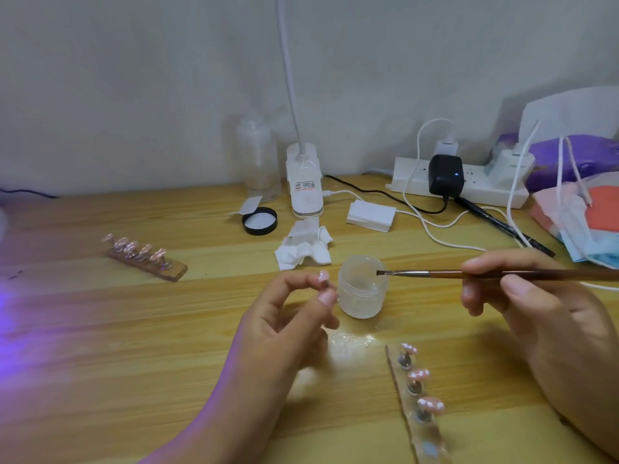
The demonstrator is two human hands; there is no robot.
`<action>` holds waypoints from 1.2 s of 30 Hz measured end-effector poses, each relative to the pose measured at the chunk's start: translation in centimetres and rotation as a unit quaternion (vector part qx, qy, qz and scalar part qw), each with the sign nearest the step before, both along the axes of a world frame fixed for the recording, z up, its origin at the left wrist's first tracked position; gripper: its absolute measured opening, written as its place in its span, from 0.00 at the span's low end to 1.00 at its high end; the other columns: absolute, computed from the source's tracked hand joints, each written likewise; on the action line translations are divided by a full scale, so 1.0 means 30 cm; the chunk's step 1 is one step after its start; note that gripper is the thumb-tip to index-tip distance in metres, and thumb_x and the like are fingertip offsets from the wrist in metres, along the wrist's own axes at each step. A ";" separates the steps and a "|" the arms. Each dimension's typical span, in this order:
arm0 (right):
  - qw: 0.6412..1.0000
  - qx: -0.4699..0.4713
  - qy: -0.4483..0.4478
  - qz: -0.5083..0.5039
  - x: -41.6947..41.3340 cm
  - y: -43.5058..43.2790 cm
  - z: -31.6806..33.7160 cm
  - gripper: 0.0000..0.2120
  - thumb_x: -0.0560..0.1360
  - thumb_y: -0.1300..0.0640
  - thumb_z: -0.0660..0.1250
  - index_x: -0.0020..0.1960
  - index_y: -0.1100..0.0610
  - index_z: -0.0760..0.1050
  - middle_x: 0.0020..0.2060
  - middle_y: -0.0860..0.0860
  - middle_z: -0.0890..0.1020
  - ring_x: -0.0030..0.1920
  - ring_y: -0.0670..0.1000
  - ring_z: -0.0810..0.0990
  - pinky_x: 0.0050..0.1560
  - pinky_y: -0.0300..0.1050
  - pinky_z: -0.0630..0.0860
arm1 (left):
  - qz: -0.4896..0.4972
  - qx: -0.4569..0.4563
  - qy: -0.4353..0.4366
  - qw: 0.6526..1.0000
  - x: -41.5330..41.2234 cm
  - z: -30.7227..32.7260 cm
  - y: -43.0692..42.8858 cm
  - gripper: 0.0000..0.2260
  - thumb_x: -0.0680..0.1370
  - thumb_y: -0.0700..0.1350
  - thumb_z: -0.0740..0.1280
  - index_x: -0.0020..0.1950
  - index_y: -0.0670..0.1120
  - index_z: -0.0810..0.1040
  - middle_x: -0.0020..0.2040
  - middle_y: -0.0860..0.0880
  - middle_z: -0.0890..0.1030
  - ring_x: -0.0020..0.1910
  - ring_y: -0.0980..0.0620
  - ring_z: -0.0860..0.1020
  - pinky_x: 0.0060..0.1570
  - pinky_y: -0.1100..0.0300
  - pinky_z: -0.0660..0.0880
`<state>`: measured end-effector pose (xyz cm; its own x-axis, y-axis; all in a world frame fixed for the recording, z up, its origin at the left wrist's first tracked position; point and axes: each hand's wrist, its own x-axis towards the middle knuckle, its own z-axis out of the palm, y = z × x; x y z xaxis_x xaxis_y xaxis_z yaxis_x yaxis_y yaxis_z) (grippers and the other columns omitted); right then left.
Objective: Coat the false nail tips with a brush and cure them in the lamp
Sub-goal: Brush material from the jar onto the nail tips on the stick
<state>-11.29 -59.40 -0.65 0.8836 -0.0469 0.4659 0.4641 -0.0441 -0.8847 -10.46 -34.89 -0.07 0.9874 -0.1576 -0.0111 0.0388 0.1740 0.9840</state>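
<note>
My left hand [288,316] pinches a small pink false nail tip [323,276] on its holder between thumb and fingertips, just left of an open frosted jar [362,287]. My right hand [522,296] grips a brown brush [469,273] held level, and its bristle tip reaches over the jar's rim. In front of the jar lies a wooden strip [418,410] with three pink nail tips standing on pegs. A second strip [144,257] with several pink tips lies at the far left. Purple light glows on the table's left edge; the lamp itself is out of view.
A black jar lid [259,221], crumpled white wipes [303,246], a white clip lamp base [304,185], a clear bottle [258,159] and a white pad stack [370,216] stand behind the jar. A power strip [415,184] with plugs, cables and face masks [582,222] crowd the back right.
</note>
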 end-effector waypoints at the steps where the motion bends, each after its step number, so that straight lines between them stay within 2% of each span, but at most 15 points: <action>1: 1.000 -0.004 -0.001 -0.001 0.000 0.003 0.000 0.14 0.76 0.54 0.58 0.51 0.51 0.82 0.38 0.50 0.81 0.41 0.52 0.78 0.43 0.40 0.76 | -0.006 -0.015 0.003 1.000 0.002 0.000 -0.002 0.10 0.68 0.56 0.73 0.46 0.56 0.80 0.49 0.56 0.84 0.39 0.53 0.81 0.35 0.63 0.75; 4: 1.000 -0.006 -0.004 -0.003 -0.001 0.007 0.000 0.13 0.76 0.55 0.58 0.52 0.51 0.82 0.40 0.51 0.81 0.42 0.52 0.77 0.44 0.40 0.75 | -0.020 -0.091 0.033 0.995 0.005 0.008 -0.014 0.02 0.74 0.51 0.67 0.44 0.55 0.78 0.61 0.56 0.79 0.48 0.43 0.84 0.38 0.61 0.80; 6: 1.000 -0.007 -0.006 -0.004 -0.003 0.007 0.002 0.13 0.76 0.55 0.58 0.52 0.50 0.82 0.40 0.50 0.81 0.43 0.52 0.78 0.45 0.40 0.75 | -0.042 -0.113 0.051 0.991 0.003 0.014 -0.017 0.04 0.75 0.52 0.64 0.41 0.57 0.77 0.64 0.56 0.78 0.51 0.40 0.83 0.42 0.59 0.81; 12: 1.000 -0.025 -0.017 -0.009 -0.015 0.017 0.010 0.14 0.76 0.55 0.58 0.52 0.49 0.82 0.41 0.49 0.81 0.44 0.52 0.79 0.46 0.40 0.75 | -0.081 -0.086 0.049 0.992 -0.006 0.020 -0.019 0.05 0.75 0.52 0.62 0.39 0.59 0.74 0.64 0.58 0.78 0.55 0.44 0.82 0.47 0.58 0.80; 19: 0.996 -0.089 -0.030 -0.004 -0.034 0.034 0.020 0.13 0.77 0.56 0.58 0.53 0.48 0.80 0.43 0.48 0.81 0.45 0.49 0.79 0.50 0.35 0.74 | -0.122 -0.033 -0.029 0.991 -0.028 -0.002 -0.025 0.02 0.76 0.51 0.64 0.44 0.55 0.73 0.66 0.64 0.74 0.59 0.50 0.80 0.54 0.61 0.78; 21: 0.994 -0.105 -0.020 0.001 -0.035 0.035 0.019 0.13 0.78 0.55 0.58 0.54 0.47 0.80 0.44 0.48 0.80 0.46 0.49 0.78 0.50 0.35 0.74 | -0.133 -0.020 -0.053 0.990 -0.034 -0.009 -0.025 0.04 0.74 0.54 0.65 0.45 0.56 0.74 0.68 0.64 0.72 0.60 0.52 0.79 0.58 0.57 0.77; 24: 0.992 -0.127 -0.003 0.006 -0.032 0.034 0.018 0.10 0.79 0.53 0.61 0.55 0.47 0.80 0.44 0.48 0.81 0.47 0.49 0.79 0.50 0.34 0.73 | -0.150 0.001 -0.085 0.985 -0.041 -0.016 -0.023 0.04 0.75 0.54 0.65 0.46 0.55 0.73 0.67 0.65 0.73 0.68 0.53 0.73 0.62 0.48 0.75; 27: 0.989 -0.145 0.009 0.015 -0.031 0.036 0.018 0.10 0.78 0.52 0.61 0.53 0.46 0.80 0.45 0.48 0.81 0.47 0.49 0.79 0.50 0.34 0.74 | -0.180 0.022 -0.110 0.977 -0.050 -0.013 -0.022 0.04 0.77 0.54 0.63 0.48 0.56 0.72 0.59 0.70 0.77 0.75 0.53 0.62 0.65 0.45 0.72; 29: 0.989 -0.148 0.017 0.020 -0.033 0.036 0.019 0.09 0.79 0.53 0.61 0.52 0.46 0.80 0.44 0.47 0.80 0.46 0.48 0.79 0.50 0.34 0.73 | -0.191 0.027 -0.116 0.974 -0.054 -0.010 -0.022 0.02 0.77 0.54 0.62 0.49 0.57 0.72 0.62 0.72 0.74 0.76 0.52 0.61 0.69 0.43 0.68; 34: 0.989 -0.140 0.032 0.022 -0.034 0.037 0.023 0.10 0.77 0.49 0.61 0.50 0.48 0.81 0.42 0.48 0.80 0.45 0.48 0.78 0.49 0.35 0.73 | -0.185 0.029 -0.119 0.975 -0.054 -0.008 -0.024 0.02 0.76 0.53 0.63 0.48 0.58 0.73 0.65 0.74 0.69 0.76 0.53 0.60 0.70 0.53 0.67; 36: 0.992 -0.120 0.026 0.013 -0.026 0.033 0.020 0.08 0.78 0.52 0.63 0.50 0.49 0.81 0.41 0.48 0.80 0.43 0.46 0.78 0.48 0.33 0.73 | -0.175 0.033 -0.114 0.977 -0.055 -0.008 -0.024 0.03 0.75 0.54 0.64 0.48 0.57 0.74 0.65 0.74 0.69 0.75 0.53 0.61 0.69 0.52 0.68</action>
